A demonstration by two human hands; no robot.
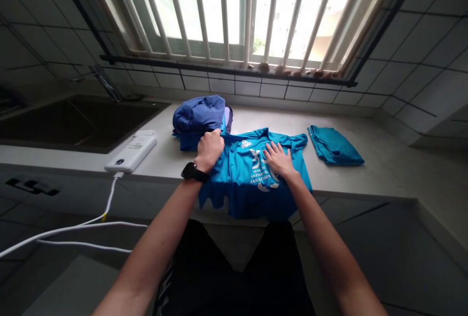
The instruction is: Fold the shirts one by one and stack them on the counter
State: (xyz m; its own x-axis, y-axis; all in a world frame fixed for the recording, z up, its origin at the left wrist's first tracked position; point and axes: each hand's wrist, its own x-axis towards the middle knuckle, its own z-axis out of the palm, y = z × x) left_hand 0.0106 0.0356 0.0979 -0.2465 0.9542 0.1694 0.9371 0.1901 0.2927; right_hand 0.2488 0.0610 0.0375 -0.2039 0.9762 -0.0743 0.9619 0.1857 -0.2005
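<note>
The teal marathon T-shirt (241, 194) lies spread on the pale countertop (380, 174), under my right hand (278, 159), its fingers (272, 152) splayed apart and flat. My left hand (209, 150) has its fingers curled together, clamped on a fold of the shirt, just beside a navy cloth bundle (199, 118), with a folded teal cloth (334, 146) off to the right

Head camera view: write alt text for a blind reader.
Two hands work on a blue marathon T-shirt lying on a countertop: the left hand, wearing a black watch, grips the fabric while the right hand presses flat on it. A dark blue cloth bundle sits behind, a folded teal garment to the right, a white power bank by a dark sink.
</note>
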